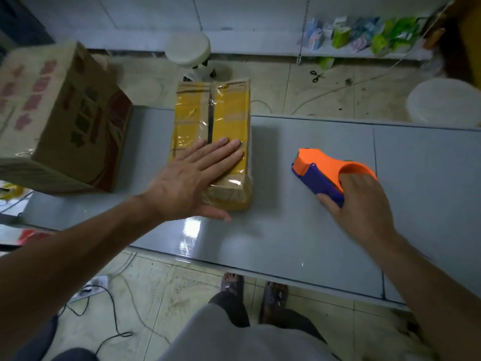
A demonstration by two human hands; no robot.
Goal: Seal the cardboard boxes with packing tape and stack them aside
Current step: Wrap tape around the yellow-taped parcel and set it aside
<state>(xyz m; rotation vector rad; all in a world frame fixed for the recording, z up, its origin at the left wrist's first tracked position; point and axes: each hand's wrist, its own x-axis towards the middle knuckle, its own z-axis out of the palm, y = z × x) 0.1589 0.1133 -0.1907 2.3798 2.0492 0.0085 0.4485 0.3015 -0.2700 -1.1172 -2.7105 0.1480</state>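
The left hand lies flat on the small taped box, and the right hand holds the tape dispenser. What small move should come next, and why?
Probably grip the small box with the left hand and slide it toward the large box. Yellow tape already covers its top seam, and the right hand holds the tape dispenser down on the table, apart from it.

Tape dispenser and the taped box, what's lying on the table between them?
Nothing: in the head view, only bare grey table shows between the dispenser and the box.
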